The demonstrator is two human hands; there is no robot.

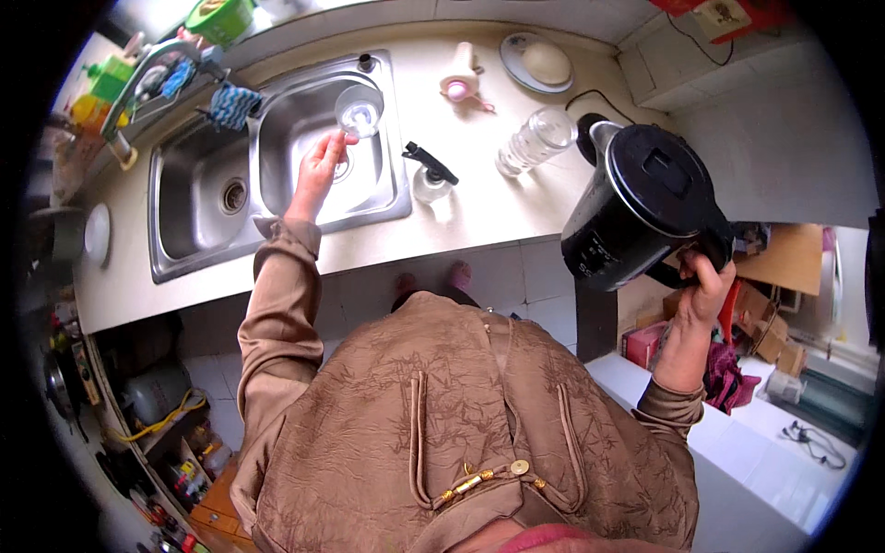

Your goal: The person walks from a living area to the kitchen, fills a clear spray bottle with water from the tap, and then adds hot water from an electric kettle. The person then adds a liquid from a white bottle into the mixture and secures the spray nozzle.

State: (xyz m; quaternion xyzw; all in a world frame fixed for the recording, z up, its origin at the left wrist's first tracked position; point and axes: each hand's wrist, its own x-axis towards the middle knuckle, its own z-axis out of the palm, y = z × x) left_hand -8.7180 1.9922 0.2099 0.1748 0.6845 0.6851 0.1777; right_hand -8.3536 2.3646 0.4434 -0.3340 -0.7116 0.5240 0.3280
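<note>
My right hand is wrapped round the handle of a black electric kettle, raised at the right by the counter's edge. The kettle's lid is down and its metal spout points away from me. Over the right sink basin, the closed fingertips of my left hand pinch the near edge of a small clear cup. Between the sink and the kettle, a clear bottle with a black pump top and a clear glass jar stand on the counter.
The steel double sink lies under a curved faucet, with a blue cloth hung beside it. Farther back are a pink-and-cream bottle-shaped thing and a plate bearing a pale round item. A black kettle base sits right.
</note>
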